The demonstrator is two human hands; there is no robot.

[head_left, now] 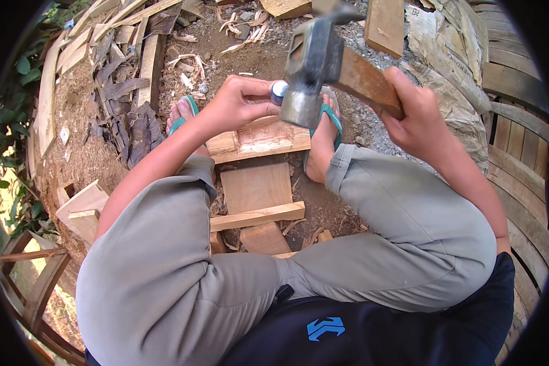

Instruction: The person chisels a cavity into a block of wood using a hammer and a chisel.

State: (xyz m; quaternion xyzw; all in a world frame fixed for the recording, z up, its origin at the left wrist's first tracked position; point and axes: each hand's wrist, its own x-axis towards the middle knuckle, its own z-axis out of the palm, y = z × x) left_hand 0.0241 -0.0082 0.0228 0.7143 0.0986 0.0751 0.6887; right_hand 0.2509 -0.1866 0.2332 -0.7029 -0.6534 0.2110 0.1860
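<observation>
My left hand [241,102] is closed around an upright tool like a chisel [279,89], seen end-on with a round blue and silver butt. Its lower part is hidden behind my fingers. Under it lies a wooden block [268,141] with a rough, gouged top, between my two feet in green sandals. My right hand [416,116] grips the brown wooden handle of a claw hammer [314,67]. The hammer's grey metal head is raised in front of the block, close to the tool's right side in this view.
A flat board [257,186] and a crosswise wooden strip [259,216] lie nearer my legs. Wood offcuts, bark and shavings [189,67] litter the ground ahead and left. Crumpled sacks [442,67] and a slatted wooden structure [518,134] stand at the right.
</observation>
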